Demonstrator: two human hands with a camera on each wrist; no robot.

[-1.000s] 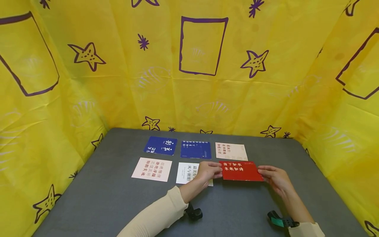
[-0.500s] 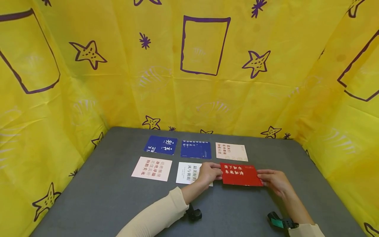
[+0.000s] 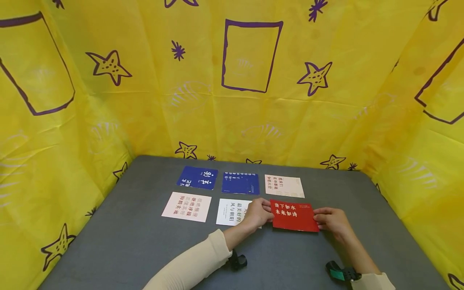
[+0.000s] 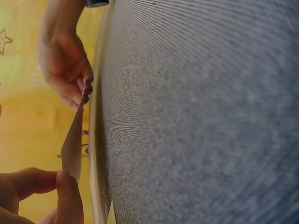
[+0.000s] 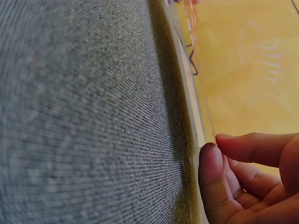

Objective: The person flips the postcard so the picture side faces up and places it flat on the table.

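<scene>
A red card (image 3: 294, 216) with white lettering is held by both hands at the right front of the rows of cards. My left hand (image 3: 256, 213) pinches its left edge between thumb and finger, and my right hand (image 3: 332, 220) pinches its right edge. The left wrist view shows the card (image 4: 73, 147) edge-on, seemingly a little above the table. Under my left hand lies a white card (image 3: 228, 211), partly covered by that hand. In the right wrist view the thumb and forefinger of my right hand (image 5: 247, 175) meet at the card's thin edge.
Behind lie two blue cards (image 3: 197, 177) (image 3: 240, 183) and a pale cream card (image 3: 284, 186). A pink card (image 3: 186, 206) lies at the left of the front row. The grey table (image 3: 119, 237) is enclosed by yellow patterned cloth (image 3: 203, 117).
The red card has come slightly toward me and lower, both hands still holding it. The other cards have stayed in place.
</scene>
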